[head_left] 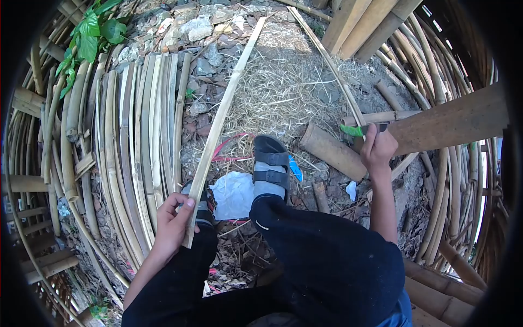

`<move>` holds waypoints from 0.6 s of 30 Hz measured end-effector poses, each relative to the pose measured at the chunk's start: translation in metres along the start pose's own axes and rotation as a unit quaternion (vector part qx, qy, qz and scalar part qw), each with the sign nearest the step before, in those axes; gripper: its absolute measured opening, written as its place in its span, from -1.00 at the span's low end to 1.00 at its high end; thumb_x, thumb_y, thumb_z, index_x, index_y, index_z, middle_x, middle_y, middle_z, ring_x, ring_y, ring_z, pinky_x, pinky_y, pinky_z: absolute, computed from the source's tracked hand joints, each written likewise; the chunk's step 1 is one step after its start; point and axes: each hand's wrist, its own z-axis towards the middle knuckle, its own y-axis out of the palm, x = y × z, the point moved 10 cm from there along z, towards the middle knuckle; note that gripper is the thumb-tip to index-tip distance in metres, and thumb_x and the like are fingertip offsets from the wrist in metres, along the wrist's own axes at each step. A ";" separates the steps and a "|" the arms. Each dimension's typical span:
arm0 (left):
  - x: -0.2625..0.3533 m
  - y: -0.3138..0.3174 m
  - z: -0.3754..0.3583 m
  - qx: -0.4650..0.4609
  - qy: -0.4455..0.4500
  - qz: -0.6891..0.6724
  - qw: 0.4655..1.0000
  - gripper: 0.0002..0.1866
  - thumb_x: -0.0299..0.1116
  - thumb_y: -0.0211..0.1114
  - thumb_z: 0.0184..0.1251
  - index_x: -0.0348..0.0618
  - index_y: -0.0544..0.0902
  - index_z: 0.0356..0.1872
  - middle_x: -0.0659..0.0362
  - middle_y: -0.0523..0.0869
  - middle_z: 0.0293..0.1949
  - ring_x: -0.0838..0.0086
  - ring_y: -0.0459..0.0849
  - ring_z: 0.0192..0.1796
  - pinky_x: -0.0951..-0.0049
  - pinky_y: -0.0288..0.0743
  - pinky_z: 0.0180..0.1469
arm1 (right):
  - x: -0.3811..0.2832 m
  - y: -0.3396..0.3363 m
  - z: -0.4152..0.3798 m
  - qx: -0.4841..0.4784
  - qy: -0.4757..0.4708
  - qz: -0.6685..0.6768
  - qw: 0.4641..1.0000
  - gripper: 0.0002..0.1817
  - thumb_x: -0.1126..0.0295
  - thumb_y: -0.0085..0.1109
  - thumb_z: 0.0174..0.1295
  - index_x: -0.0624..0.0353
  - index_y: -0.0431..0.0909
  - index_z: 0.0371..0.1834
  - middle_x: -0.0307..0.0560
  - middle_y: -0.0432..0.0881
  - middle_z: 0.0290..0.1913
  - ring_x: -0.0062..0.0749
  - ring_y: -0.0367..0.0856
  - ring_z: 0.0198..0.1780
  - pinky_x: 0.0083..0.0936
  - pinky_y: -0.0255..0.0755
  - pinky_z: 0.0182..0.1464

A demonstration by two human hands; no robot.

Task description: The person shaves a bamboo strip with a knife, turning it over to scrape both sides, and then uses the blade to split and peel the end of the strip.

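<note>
My left hand (171,222) is closed on the lower end of a long, pale bamboo strip (226,103), thumb along its face. The strip slants up and away past my left foot to the stones. On the right, my right hand (378,150) is closed around a small knife (353,130) with a green part pointing left and a dark end beyond the fingers. A second thin bamboo strip (328,59) runs from the far ground down to this hand, its near end passing close by the knife. Below the knife lies a thick bamboo tube (332,151).
Many split bamboo strips (144,125) lie side by side at left. Dry shavings (283,87) cover the ground ahead. A white plastic sheet (233,195) lies between my sandalled feet. A stout bamboo pole (447,122) juts in from the right; bamboo fencing curves around both sides.
</note>
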 end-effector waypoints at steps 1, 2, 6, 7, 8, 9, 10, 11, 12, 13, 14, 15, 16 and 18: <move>0.000 0.000 -0.001 0.001 0.000 0.003 1.000 -0.82 -0.30 0.20 0.51 -0.20 0.51 -0.22 0.21 0.64 -0.34 0.66 0.61 -0.43 0.60 0.55 -0.52 | -0.009 -0.028 0.007 0.076 0.005 -0.009 0.997 -0.69 0.40 0.03 0.43 0.24 0.46 -0.53 0.05 0.46 -0.61 -0.02 0.46 -0.63 -0.21 0.29 -0.55; -0.002 0.000 -0.001 0.000 -0.006 0.006 1.000 -0.82 -0.30 0.20 0.51 -0.20 0.51 -0.22 0.21 0.64 -0.34 0.66 0.61 -0.43 0.60 0.55 -0.52 | -0.016 -0.050 0.006 0.153 0.008 -0.021 0.988 -0.68 0.40 0.03 0.42 0.23 0.45 -0.55 0.03 0.44 -0.63 -0.03 0.45 -0.65 -0.22 0.28 -0.58; 0.000 0.000 -0.005 -0.006 -0.006 0.013 1.000 -0.81 -0.28 0.17 0.53 -0.20 0.51 -0.21 0.21 0.64 -0.36 0.66 0.61 -0.46 0.60 0.54 -0.52 | 0.013 0.059 -0.063 -0.022 0.066 -0.077 0.995 -0.63 0.41 0.02 0.42 0.26 0.40 -0.61 0.03 0.38 -0.68 -0.05 0.41 -0.68 -0.21 0.24 -0.61; 0.001 -0.003 -0.007 0.000 -0.004 0.020 1.000 -0.81 -0.28 0.17 0.53 -0.21 0.51 -0.21 0.21 0.64 -0.38 0.66 0.60 -0.46 0.60 0.54 -0.53 | 0.016 0.055 -0.059 -0.011 0.065 -0.081 0.995 -0.63 0.41 0.02 0.42 0.26 0.40 -0.61 0.03 0.38 -0.68 -0.05 0.41 -0.68 -0.21 0.24 -0.61; 0.003 -0.005 -0.004 0.013 0.001 0.022 1.000 -0.81 -0.28 0.16 0.53 -0.21 0.51 -0.21 0.21 0.63 -0.39 0.66 0.60 -0.47 0.60 0.53 -0.53 | 0.025 0.050 -0.053 0.017 0.077 -0.052 0.995 -0.61 0.40 0.01 0.43 0.27 0.39 -0.62 0.05 0.38 -0.68 -0.06 0.41 -0.67 -0.21 0.24 -0.58; 0.004 -0.004 -0.005 0.011 0.009 0.013 1.000 -0.80 -0.28 0.16 0.54 -0.22 0.51 -0.22 0.22 0.62 -0.40 0.66 0.59 -0.47 0.60 0.54 -0.53 | 0.028 0.043 -0.058 0.028 0.097 -0.021 0.995 -0.60 0.39 0.01 0.44 0.29 0.38 -0.63 0.08 0.38 -0.67 -0.07 0.40 -0.66 -0.22 0.24 -0.56; -0.002 -0.007 -0.012 0.004 -0.005 0.017 1.000 -0.80 -0.28 0.16 0.54 -0.22 0.51 -0.22 0.22 0.62 -0.40 0.66 0.59 -0.47 0.60 0.54 -0.53 | 0.027 0.037 -0.070 0.016 0.107 -0.026 0.994 -0.60 0.39 0.01 0.44 0.29 0.38 -0.63 0.08 0.38 -0.67 -0.07 0.40 -0.66 -0.22 0.24 -0.56; -0.002 -0.009 -0.009 0.001 -0.008 0.015 1.000 -0.80 -0.28 0.15 0.54 -0.22 0.51 -0.22 0.22 0.62 -0.39 0.66 0.59 -0.47 0.59 0.54 -0.53 | 0.048 0.035 -0.069 0.025 0.194 0.049 0.980 -0.59 0.38 0.01 0.45 0.31 0.37 -0.62 0.08 0.38 -0.67 -0.13 0.40 -0.64 -0.24 0.24 -0.53; -0.001 -0.009 -0.005 0.002 -0.006 0.008 1.000 -0.79 -0.27 0.15 0.54 -0.22 0.51 -0.22 0.22 0.62 -0.39 0.66 0.60 -0.46 0.59 0.54 -0.52 | 0.068 0.037 -0.065 0.038 0.269 0.126 0.954 -0.58 0.37 0.01 0.45 0.32 0.35 -0.62 0.08 0.39 -0.66 -0.18 0.40 -0.62 -0.26 0.24 -0.49; 0.000 -0.007 -0.005 0.004 -0.004 -0.001 1.000 -0.79 -0.28 0.14 0.55 -0.22 0.51 -0.23 0.23 0.62 -0.39 0.66 0.59 -0.47 0.59 0.54 -0.52 | 0.086 0.044 -0.074 0.039 0.331 0.175 0.926 -0.58 0.35 0.01 0.46 0.34 0.35 -0.59 0.04 0.39 -0.65 -0.31 0.38 -0.58 -0.29 0.24 -0.45; 0.000 -0.007 -0.003 0.001 -0.005 -0.002 1.000 -0.79 -0.28 0.14 0.55 -0.22 0.51 -0.23 0.23 0.62 -0.39 0.66 0.59 -0.47 0.59 0.54 -0.52 | 0.089 0.043 -0.075 0.039 0.332 0.173 0.927 -0.58 0.35 0.01 0.46 0.34 0.35 -0.59 0.04 0.39 -0.65 -0.31 0.38 -0.58 -0.29 0.24 -0.45; 0.000 -0.007 -0.002 -0.001 -0.003 0.002 1.000 -0.80 -0.28 0.13 0.55 -0.21 0.51 -0.23 0.22 0.62 -0.39 0.66 0.60 -0.47 0.59 0.54 -0.52 | 0.090 0.045 -0.074 0.030 0.334 0.197 0.921 -0.61 0.35 0.02 0.45 0.33 0.37 -0.56 0.01 0.39 -0.63 -0.35 0.38 -0.57 -0.32 0.24 -0.45; -0.001 -0.007 -0.003 -0.002 -0.003 0.004 1.000 -0.80 -0.29 0.13 0.55 -0.21 0.51 -0.22 0.22 0.62 -0.39 0.66 0.60 -0.46 0.59 0.54 -0.52 | 0.089 0.048 -0.073 0.019 0.335 0.223 0.915 -0.64 0.36 0.03 0.45 0.33 0.40 -0.53 -0.02 0.40 -0.61 -0.40 0.38 -0.56 -0.35 0.24 -0.45; -0.002 -0.007 -0.003 0.009 -0.013 -0.001 1.000 -0.81 -0.29 0.14 0.55 -0.21 0.51 -0.22 0.22 0.62 -0.40 0.66 0.59 -0.47 0.59 0.54 -0.52 | 0.073 0.038 -0.061 0.012 0.282 0.196 0.939 -0.69 0.38 0.04 0.43 0.32 0.43 -0.48 -0.01 0.43 -0.58 -0.34 0.42 -0.55 -0.34 0.27 -0.44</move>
